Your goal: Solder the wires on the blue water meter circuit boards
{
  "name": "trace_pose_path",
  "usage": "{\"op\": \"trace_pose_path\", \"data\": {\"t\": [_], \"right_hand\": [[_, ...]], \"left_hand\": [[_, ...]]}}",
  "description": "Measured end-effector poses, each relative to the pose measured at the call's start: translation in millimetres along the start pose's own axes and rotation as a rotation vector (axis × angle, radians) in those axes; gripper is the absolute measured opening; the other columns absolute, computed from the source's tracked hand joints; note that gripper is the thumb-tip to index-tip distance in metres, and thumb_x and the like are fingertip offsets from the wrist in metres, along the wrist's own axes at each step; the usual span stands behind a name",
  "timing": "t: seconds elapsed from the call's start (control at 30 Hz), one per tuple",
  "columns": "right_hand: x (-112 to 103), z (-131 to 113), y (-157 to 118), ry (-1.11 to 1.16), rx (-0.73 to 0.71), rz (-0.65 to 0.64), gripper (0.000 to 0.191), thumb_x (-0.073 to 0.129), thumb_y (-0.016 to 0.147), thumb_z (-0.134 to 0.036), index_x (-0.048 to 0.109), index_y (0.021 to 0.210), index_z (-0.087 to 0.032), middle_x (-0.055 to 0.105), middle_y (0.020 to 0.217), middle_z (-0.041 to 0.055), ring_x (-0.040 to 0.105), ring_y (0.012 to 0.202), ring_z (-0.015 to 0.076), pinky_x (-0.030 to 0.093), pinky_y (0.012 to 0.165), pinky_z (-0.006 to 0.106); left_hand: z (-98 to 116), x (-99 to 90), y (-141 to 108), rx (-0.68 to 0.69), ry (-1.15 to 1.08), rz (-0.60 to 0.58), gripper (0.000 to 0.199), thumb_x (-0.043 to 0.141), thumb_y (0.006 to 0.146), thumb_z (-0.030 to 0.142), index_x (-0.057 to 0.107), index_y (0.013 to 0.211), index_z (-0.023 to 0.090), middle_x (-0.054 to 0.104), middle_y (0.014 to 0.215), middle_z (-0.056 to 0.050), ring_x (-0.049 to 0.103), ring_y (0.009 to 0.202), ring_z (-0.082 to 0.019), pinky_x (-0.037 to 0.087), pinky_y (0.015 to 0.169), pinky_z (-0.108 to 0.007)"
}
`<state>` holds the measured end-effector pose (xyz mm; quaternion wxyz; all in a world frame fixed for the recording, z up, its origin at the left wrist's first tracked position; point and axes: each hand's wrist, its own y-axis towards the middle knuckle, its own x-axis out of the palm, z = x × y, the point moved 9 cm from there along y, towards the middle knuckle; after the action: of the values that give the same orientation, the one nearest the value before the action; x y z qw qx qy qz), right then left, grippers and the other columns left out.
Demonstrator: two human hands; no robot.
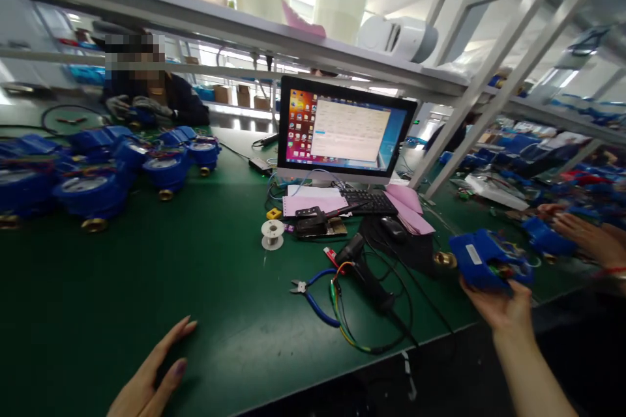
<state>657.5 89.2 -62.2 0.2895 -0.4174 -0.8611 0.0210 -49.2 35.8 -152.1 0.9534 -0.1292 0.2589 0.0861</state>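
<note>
Green bench mat (147,273) looks matt, slightly sheened, smooth rubber or vinyl. Meter (489,264) in the right hand (499,303), right of the monitor (342,130): glossy blue plastic shell, brass fitting, white paper label. Left of the monitor, meters (98,176) the same; in front of it, cutters (313,293) with blue rubbery grips, pink paper (313,203).

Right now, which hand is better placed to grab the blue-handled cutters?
Left, probably. The left hand lies open and free on the green table, while the right hand already grips a blue meter. The cutters lie between them.
</note>
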Motion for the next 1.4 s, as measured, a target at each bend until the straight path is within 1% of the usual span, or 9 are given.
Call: {"op": "trace_pose_path", "data": {"t": [0.13, 0.27, 0.37, 0.47, 0.6, 0.83, 0.93, 1.1, 1.4], "right_hand": [[45, -12, -59, -0.19, -0.121, -0.131, 0.029, 0.047, 0.068, -0.033, 0.061, 0.093, -0.029, 0.06, 0.11, 0.0107, 0.055, 0.105, 0.0255, 0.046, 0.088, 0.049], [89, 9, -127, -0.298, -0.043, -0.102, 0.033, 0.054, 0.064, -0.047, 0.06, 0.093, -0.033, 0.062, 0.101, 0.0144, 0.052, 0.11, 0.0313, 0.037, 0.092, 0.057], [122, 72, -179, -0.399, 0.269, -0.15, 0.052, 0.063, 0.038, -0.051, 0.062, 0.084, -0.027, 0.064, 0.085, 0.0166, 0.058, 0.094, 0.0383, 0.044, 0.08, 0.06], [184, 160, -255, -0.484, 0.665, -0.73, 0.054, 0.071, 0.031, -0.038, 0.064, 0.081, -0.02, 0.065, 0.085, 0.0132, 0.061, 0.086, 0.0338, 0.047, 0.079, 0.05], [240, 233, -331, -0.402, 0.777, -1.266, 0.036, 0.069, 0.053, -0.042, 0.064, 0.078, -0.017, 0.066, 0.077, 0.0051, 0.062, 0.073, 0.0191, 0.047, 0.074, 0.032], [273, 313, -344, -0.468, 0.839, -1.332, 0.031, 0.064, 0.055, -0.047, 0.058, 0.063, -0.017, 0.063, 0.061, 0.0014, 0.057, 0.059, 0.0153, 0.047, 0.066, 0.029], [283, 321, -335, -0.525, 0.805, -1.338, 0.033, 0.064, 0.053, -0.048, 0.059, 0.065, -0.017, 0.063, 0.061, 0.0013, 0.057, 0.06, 0.0158, 0.046, 0.067, 0.03], [288, 301, -321, -0.637, 0.619, -1.318, 0.037, 0.064, 0.066, -0.046, 0.063, 0.085, -0.015, 0.066, 0.084, 0.004, 0.058, 0.077, 0.0171, 0.043, 0.075, 0.03], [289, 196, -360, -0.704, -0.533, -1.455, 0.03, 0.058, 0.079, -0.033, 0.054, 0.107, -0.022, 0.055, 0.11, 0.0059, 0.05, 0.105, 0.0192, 0.04, 0.092, 0.034]], "left_hand": [[29, 0.9, -14, 0.046, -0.064, 0.067, 0.057, 0.038, 0.08, 0.06, 0.042, 0.129, 0.031, 0.052, 0.133, -0.003, 0.045, 0.124, -0.029, 0.03, 0.106, -0.056], [55, -0.1, -19, 0.077, -0.156, 0.174, 0.055, 0.044, 0.077, 0.062, 0.052, 0.117, 0.024, 0.058, 0.123, -0.008, 0.05, 0.119, -0.029, 0.032, 0.105, -0.054], [77, -1.4, -29, 0.157, -0.263, 0.269, 0.046, 0.048, 0.079, 0.054, 0.053, 0.113, 0.024, 0.057, 0.122, -0.008, 0.05, 0.118, -0.027, 0.035, 0.105, -0.049], [104, -9.1, -44, 0.328, -0.372, 0.381, 0.035, 0.05, 0.084, 0.042, 0.053, 0.114, 0.026, 0.053, 0.124, -0.006, 0.047, 0.12, -0.022, 0.035, 0.106, -0.041], [128, -22.1, -56, 0.54, -0.567, 0.454, 0.034, 0.044, 0.088, 0.04, 0.051, 0.118, 0.026, 0.049, 0.129, -0.005, 0.042, 0.125, -0.021, 0.03, 0.109, -0.037], [117, -12.7, -33, 0.45, -0.656, 0.382, 0.064, 0.032, 0.083, 0.063, 0.032, 0.136, 0.026, 0.028, 0.146, -0.008, 0.021, 0.137, -0.026, 0.022, 0.113, -0.044], [115, -6.7, -29, 0.465, -0.486, 0.386, 0.068, 0.036, 0.081, 0.065, 0.034, 0.135, 0.025, 0.019, 0.15, -0.007, 0.006, 0.141, -0.028, 0.013, 0.115, -0.045], [113, -8.5, -25, 0.471, -0.273, 0.451, 0.086, 0.06, 0.073, 0.053, 0.014, 0.139, 0.025, 0.022, 0.145, -0.014, 0.016, 0.137, -0.032, 0.013, 0.112, -0.054], [121, -27.9, -33, 0.476, -0.254, 0.5, 0.063, 0.063, 0.069, 0.054, 0.045, 0.119, 0.022, 0.033, 0.137, -0.011, 0.009, 0.139, -0.029, 0.016, 0.113, -0.046]]}}
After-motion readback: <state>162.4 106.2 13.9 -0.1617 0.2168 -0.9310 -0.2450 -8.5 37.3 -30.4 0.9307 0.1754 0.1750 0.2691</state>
